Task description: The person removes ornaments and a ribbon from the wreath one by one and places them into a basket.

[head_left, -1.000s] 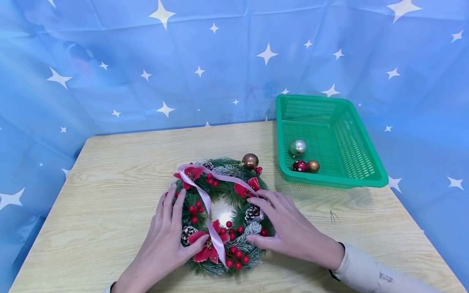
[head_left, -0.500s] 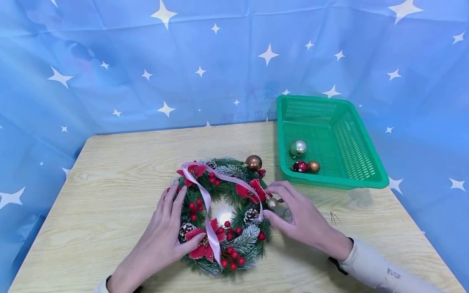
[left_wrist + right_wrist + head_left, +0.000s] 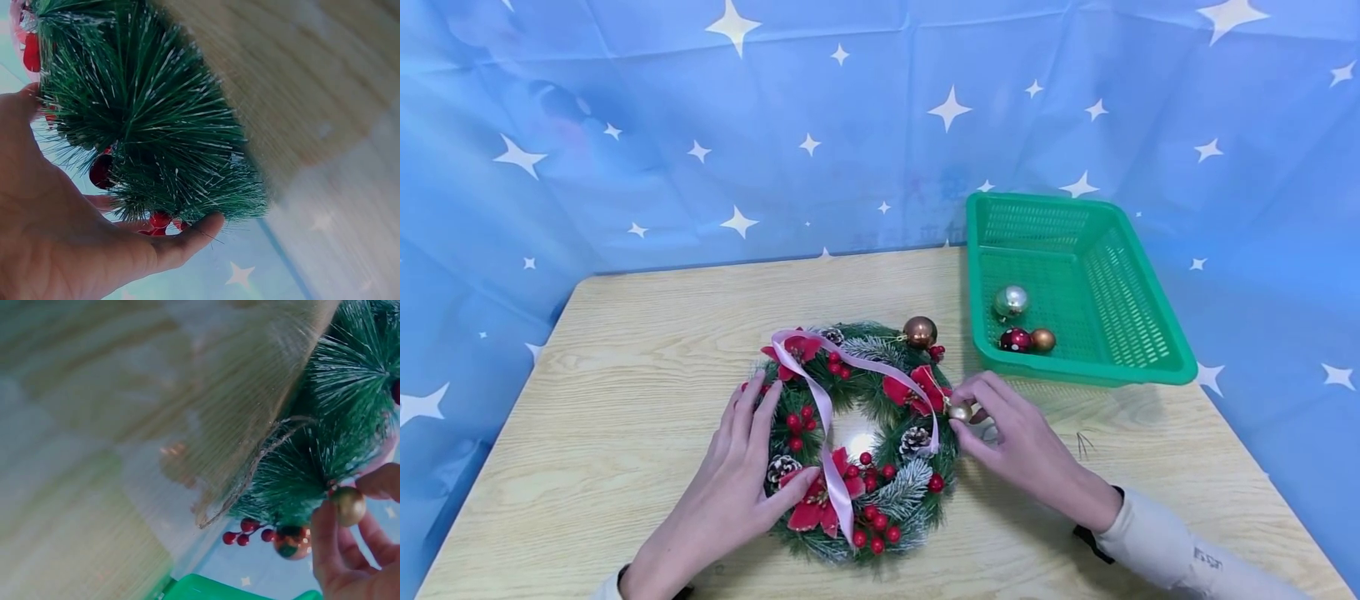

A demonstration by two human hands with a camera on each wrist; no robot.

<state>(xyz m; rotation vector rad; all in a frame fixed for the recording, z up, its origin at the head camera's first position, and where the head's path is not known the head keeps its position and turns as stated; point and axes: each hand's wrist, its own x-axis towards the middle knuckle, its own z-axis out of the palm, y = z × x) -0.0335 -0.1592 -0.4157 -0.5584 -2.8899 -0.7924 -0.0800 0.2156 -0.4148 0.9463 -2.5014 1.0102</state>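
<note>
Right hand (image 3: 1018,442) pinches a small gold bauble (image 3: 958,411) against the right rim of the green pine wreath with red berries and pink ribbon (image 3: 857,442), lying on the pale wooden counter (image 3: 640,350). Left hand (image 3: 730,492), fingers relaxed, rests on the wreath's left rim. A green plastic basket (image 3: 1150,367) stands nearby.

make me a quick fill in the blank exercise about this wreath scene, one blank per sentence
1. The right hand pinches a small ____ bauble at the wreath's edge.
2. The green basket holds ____ baubles.
3. A ____ ribbon lies across the wreath.
4. The left hand rests on the wreath's ____ side.

Missing words: gold; three; pink; left
</note>
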